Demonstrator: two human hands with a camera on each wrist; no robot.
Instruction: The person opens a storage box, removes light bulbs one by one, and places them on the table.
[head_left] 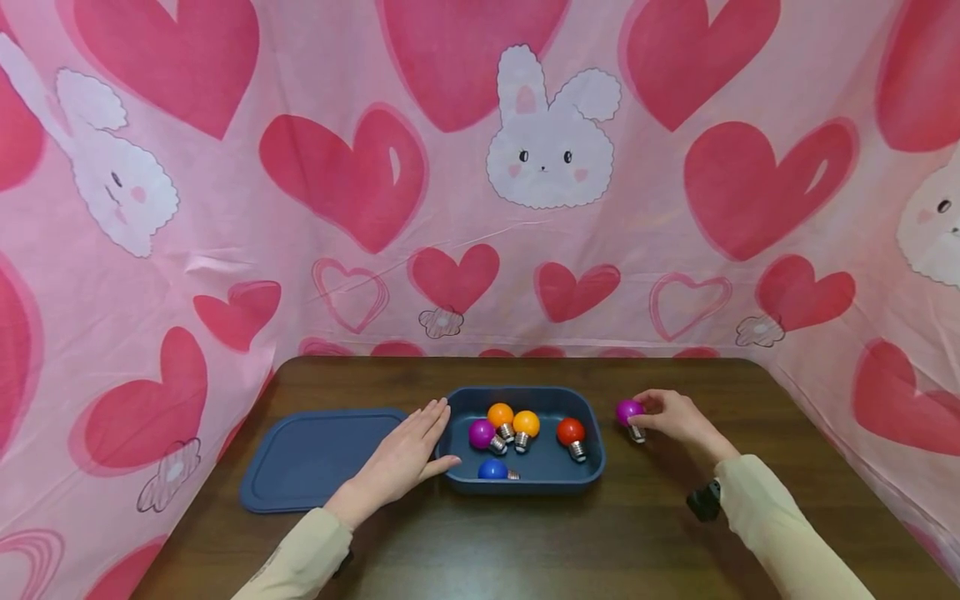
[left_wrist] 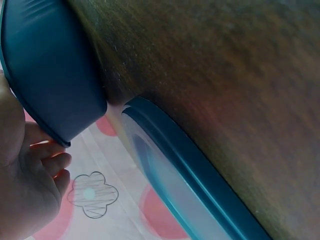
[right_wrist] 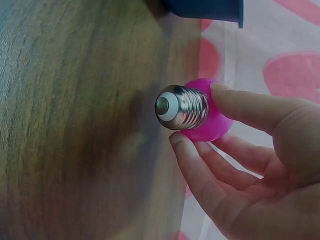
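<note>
My right hand [head_left: 678, 421] pinches a purple light bulb [head_left: 628, 411] between thumb and fingers, to the right of a dark blue box. In the right wrist view the bulb's silver screw base [right_wrist: 182, 107] points away from the palm, and the table lies beyond it. My left hand [head_left: 401, 454] touches the left rim of the box [head_left: 525, 486] with its fingers extended. Inside lie another purple bulb [head_left: 482, 433], two orange bulbs [head_left: 500, 415] [head_left: 527, 423], a red bulb [head_left: 571, 431] and a blue bulb [head_left: 492, 469], which the front wall partly hides.
A flat blue lid [head_left: 315, 458] lies left of the box, partly behind my left hand. Both rest on a brown wooden table [head_left: 480, 542]. Pink cloth [head_left: 465, 225] with hearts and rabbits hangs around the table's back and sides.
</note>
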